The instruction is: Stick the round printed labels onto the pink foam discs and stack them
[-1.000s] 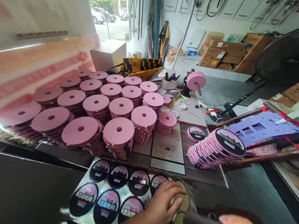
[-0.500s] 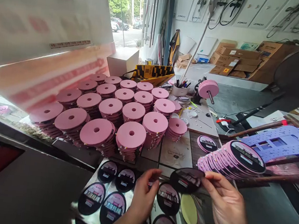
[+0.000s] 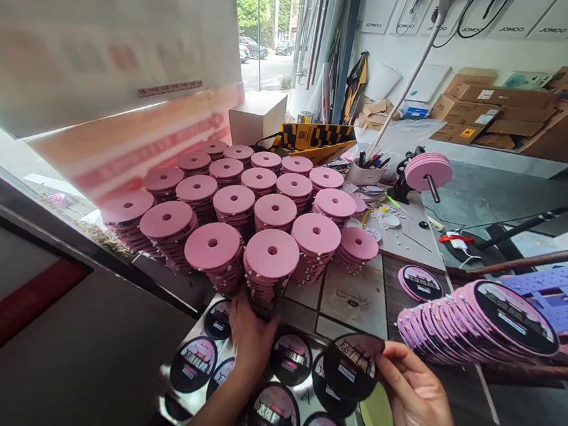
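Observation:
My right hand pinches a round black sticker by its right edge, lifted above the glossy sticker sheet. The sheet carries several black round stickers and two bare yellow-green spots. My left hand reaches forward, fingers curled round the base of the nearest stack of pink discs. Several more stacks of holed pink discs fill the wooden table behind it.
A slanted row of labelled pink discs lies at the right, with one labelled disc flat beside it. A purple perforated plate, a pen cup, a spindle with pink discs and cardboard boxes are further back.
My right hand peeled a black sticker off the sheet and holds it up. My left hand left the sheet and moved forward to the nearest pink stack. The view shifted left.

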### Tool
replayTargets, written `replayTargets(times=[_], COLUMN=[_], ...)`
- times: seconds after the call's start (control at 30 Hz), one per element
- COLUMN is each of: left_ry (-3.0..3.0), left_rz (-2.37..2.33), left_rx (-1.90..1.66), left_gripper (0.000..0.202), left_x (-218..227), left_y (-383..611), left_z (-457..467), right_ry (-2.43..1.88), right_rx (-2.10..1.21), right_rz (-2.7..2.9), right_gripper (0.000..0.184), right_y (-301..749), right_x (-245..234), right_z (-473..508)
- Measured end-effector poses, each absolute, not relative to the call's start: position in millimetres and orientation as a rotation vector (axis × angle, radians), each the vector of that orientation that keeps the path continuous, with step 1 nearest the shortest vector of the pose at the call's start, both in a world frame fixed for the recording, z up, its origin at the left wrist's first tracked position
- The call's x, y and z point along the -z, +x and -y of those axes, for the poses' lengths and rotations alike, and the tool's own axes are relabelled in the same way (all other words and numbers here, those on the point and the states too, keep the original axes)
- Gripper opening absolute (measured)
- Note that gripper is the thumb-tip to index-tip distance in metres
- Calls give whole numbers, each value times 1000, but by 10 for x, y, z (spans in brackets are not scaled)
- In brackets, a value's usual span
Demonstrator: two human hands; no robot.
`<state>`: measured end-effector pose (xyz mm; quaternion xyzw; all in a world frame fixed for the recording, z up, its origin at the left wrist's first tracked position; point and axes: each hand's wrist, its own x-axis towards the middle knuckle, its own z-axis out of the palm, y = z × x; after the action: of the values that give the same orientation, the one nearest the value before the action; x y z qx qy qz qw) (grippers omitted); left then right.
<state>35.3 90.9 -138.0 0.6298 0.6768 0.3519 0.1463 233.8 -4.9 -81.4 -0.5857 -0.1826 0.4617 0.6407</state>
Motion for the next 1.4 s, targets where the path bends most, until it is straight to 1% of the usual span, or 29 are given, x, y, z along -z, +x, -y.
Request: replayTargets(times=[0.23,0.27,0.33,0.4,0.47,0.57,0.7,0.77,0.83,0.93,1.03,1.17,1.27,1.4], left_ry=[1726,1719,1724,1706,1607,1430,1262,1164,1101,1068,1075,1157,1182,1174], left_rz=[-1908,-1887,-1802,-1660,-1535,-1496,-1450,-1332,-1265,-1354,-1446,-1410,-1420,-1424], left_rx=[-1167,-1211,-1287,-1286,-1246,-1254,-1188,-1127,-1102,-1099,-1137,-1223,-1217,-1183], left_gripper=[75,72,60,48,44,45,41,44,55,66,72,68,65,69], left_x=[1384,1358,1282,1183,1082,996,1050,1100,1130,1135,1128,1137,1134,1129], left_y=[392,404,461,558,660,726,718,796,951,1224,1408,1470,1445,1390], left_z=[-829,-786,-684,-594,-542,-526,-535,-564,-640,-835,-1028,-1147,-1151,-1108], right_ry=[-1267,-1246,-1200,-1135,-1035,-857,-741,-724,-707,-682,-655,-635,-635,-653], right_rx=[-1139,-1163,-1204,-1242,-1269,-1279,-1277,-1274,-1274,-1280,-1277,-1270,-1272,-1248], right_rz=[307,286,246,233,247,268,294,314,334,362,376,375,370,340], right_gripper=[30,30,29,28,27,30,32,30,25,20,18,15,15,16], right_y=[2346,2336,2331,2358,2411,2496,2507,2464,2413,2366,2356,2353,2355,2384], right_x=[836,825,812,817,843,909,1019,1073,1119,1161,1186,1220,1230,1223], right_z=[154,163,162,100,-60,-467,-1040,-1236,-1365,-1484,-1565,-1642,-1642,-1487])
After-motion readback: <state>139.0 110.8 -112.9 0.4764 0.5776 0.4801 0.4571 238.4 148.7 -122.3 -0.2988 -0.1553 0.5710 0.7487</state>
